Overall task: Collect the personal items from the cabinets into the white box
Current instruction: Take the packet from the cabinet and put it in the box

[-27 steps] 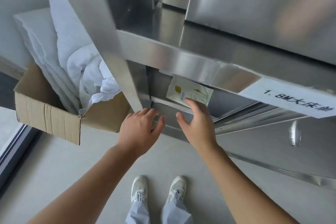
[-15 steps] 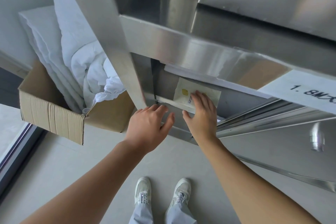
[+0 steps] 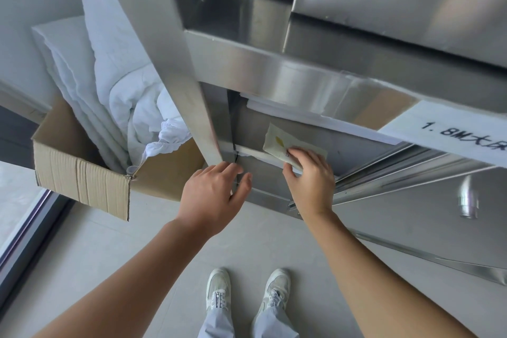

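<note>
A pale card (image 3: pixel 279 143) with a gold chip lies on the lower shelf of the open steel cabinet (image 3: pixel 274 74). My right hand (image 3: pixel 310 181) reaches into that shelf and pinches the card's lower right part, thumb under, fingers curled over it. My left hand (image 3: pixel 216 200) hovers open just left of it, fingertips near the bottom edge of the open cabinet door (image 3: pixel 175 63), holding nothing. No white box is in view.
A cardboard box (image 3: pixel 82 181) stuffed with white bedding (image 3: pixel 118 85) stands on the floor at left, beside the door. White folded sheets (image 3: pixel 315 115) lie on the shelf above the card. A paper label (image 3: pixel 452 129) hangs on the shelf edge. My shoes (image 3: pixel 247 293) stand below.
My right hand's fingers have curled over the card and taken hold of it, where earlier they lay flat on it. My left hand stays about where it was.
</note>
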`<state>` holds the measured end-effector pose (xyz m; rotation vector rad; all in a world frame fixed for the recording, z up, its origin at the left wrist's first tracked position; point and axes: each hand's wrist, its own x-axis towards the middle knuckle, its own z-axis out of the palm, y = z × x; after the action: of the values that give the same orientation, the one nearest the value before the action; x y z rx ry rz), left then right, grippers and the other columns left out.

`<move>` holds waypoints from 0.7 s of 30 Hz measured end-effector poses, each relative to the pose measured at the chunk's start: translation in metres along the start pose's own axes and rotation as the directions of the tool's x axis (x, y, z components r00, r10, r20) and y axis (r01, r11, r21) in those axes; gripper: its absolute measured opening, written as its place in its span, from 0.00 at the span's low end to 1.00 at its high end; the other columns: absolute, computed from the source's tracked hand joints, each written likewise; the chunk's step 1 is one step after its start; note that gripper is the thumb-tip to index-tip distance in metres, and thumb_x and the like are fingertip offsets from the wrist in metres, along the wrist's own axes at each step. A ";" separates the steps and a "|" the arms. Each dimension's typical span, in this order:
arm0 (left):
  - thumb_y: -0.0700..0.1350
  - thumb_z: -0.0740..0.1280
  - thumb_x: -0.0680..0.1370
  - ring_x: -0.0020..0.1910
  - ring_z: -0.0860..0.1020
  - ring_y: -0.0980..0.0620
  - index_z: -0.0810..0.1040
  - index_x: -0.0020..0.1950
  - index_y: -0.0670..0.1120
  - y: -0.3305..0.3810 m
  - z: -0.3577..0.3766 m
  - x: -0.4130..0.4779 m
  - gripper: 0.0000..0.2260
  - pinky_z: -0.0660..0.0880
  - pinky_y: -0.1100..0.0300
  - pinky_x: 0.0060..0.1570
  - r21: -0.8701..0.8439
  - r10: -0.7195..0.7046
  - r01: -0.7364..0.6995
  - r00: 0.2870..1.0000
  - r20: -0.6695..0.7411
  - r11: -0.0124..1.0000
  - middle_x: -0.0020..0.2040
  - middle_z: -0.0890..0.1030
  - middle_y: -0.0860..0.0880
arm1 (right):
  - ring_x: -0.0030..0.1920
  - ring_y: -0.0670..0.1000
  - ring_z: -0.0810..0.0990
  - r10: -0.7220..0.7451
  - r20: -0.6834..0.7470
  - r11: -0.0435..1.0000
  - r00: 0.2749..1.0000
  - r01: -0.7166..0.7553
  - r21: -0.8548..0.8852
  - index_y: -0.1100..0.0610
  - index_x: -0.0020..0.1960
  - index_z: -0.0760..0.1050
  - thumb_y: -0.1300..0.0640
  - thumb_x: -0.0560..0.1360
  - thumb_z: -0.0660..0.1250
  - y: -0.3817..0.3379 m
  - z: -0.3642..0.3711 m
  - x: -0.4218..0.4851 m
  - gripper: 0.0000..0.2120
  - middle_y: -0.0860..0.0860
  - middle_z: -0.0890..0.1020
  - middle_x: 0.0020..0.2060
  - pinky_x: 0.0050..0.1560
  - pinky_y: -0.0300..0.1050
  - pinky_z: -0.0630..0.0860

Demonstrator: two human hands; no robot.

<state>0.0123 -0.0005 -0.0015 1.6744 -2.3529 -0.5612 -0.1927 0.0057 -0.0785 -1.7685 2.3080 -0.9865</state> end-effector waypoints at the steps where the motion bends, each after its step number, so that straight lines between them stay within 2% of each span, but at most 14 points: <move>1: 0.60 0.50 0.80 0.41 0.78 0.49 0.80 0.51 0.50 0.000 -0.005 -0.002 0.23 0.73 0.55 0.41 0.001 0.004 -0.004 1.000 -0.005 1.000 0.43 0.81 0.54 | 0.46 0.57 0.83 0.024 -0.012 0.999 1.000 -0.024 0.029 0.54 0.51 0.85 0.62 0.69 0.75 -0.004 -0.006 -0.001 0.11 0.48 0.87 0.47 0.45 0.48 0.78; 4: 0.58 0.53 0.80 0.41 0.79 0.48 0.81 0.52 0.48 0.003 -0.026 -0.010 0.21 0.73 0.55 0.41 0.001 0.017 -0.017 0.999 -0.029 1.000 0.43 0.82 0.53 | 0.36 0.58 0.81 0.128 -0.006 0.987 0.992 -0.127 0.098 0.53 0.47 0.83 0.60 0.71 0.74 -0.018 -0.029 -0.007 0.05 0.50 0.85 0.37 0.36 0.45 0.74; 6: 0.58 0.53 0.80 0.42 0.79 0.47 0.81 0.52 0.48 0.010 -0.043 -0.016 0.21 0.74 0.54 0.43 -0.005 0.018 -0.018 1.000 -0.024 1.000 0.45 0.82 0.53 | 0.34 0.58 0.78 0.186 0.038 0.963 0.982 -0.190 0.192 0.54 0.45 0.82 0.60 0.72 0.73 -0.029 -0.047 -0.015 0.03 0.50 0.84 0.34 0.37 0.49 0.76; 8: 0.59 0.53 0.80 0.43 0.80 0.48 0.81 0.52 0.48 0.019 -0.062 -0.024 0.22 0.74 0.53 0.44 -0.001 0.036 -0.036 0.999 -0.018 0.999 0.46 0.83 0.53 | 0.37 0.53 0.80 0.205 0.087 0.927 0.975 -0.222 0.302 0.55 0.46 0.83 0.60 0.72 0.73 -0.045 -0.069 -0.027 0.03 0.47 0.85 0.36 0.41 0.50 0.78; 11: 0.57 0.55 0.80 0.43 0.81 0.48 0.82 0.52 0.47 0.034 -0.093 -0.038 0.20 0.75 0.53 0.43 0.018 0.087 -0.087 0.996 -0.022 0.996 0.46 0.83 0.53 | 0.41 0.44 0.82 0.221 0.151 0.873 0.964 -0.264 0.410 0.53 0.48 0.84 0.56 0.73 0.71 -0.070 -0.106 -0.039 0.05 0.42 0.85 0.41 0.44 0.43 0.78; 17: 0.56 0.55 0.81 0.41 0.80 0.48 0.81 0.50 0.46 0.059 -0.149 -0.067 0.19 0.75 0.54 0.42 0.043 0.160 -0.157 0.984 -0.083 0.987 0.43 0.82 0.53 | 0.41 0.47 0.83 0.302 0.181 0.758 0.936 -0.351 0.550 0.49 0.45 0.82 0.57 0.74 0.70 -0.105 -0.175 -0.048 0.04 0.42 0.85 0.39 0.39 0.36 0.75; 21: 0.56 0.56 0.81 0.41 0.81 0.50 0.81 0.50 0.47 0.076 -0.167 -0.077 0.18 0.75 0.56 0.39 0.094 0.215 -0.204 0.968 -0.126 0.974 0.44 0.82 0.53 | 0.42 0.48 0.83 0.330 0.217 0.694 0.919 -0.392 0.604 0.50 0.45 0.82 0.57 0.75 0.70 -0.116 -0.204 -0.051 0.03 0.46 0.85 0.40 0.39 0.41 0.77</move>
<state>0.0357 0.0618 0.1862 1.4193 -2.4404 -0.3075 -0.1640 0.1257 0.1273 -1.0079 1.8179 -1.3533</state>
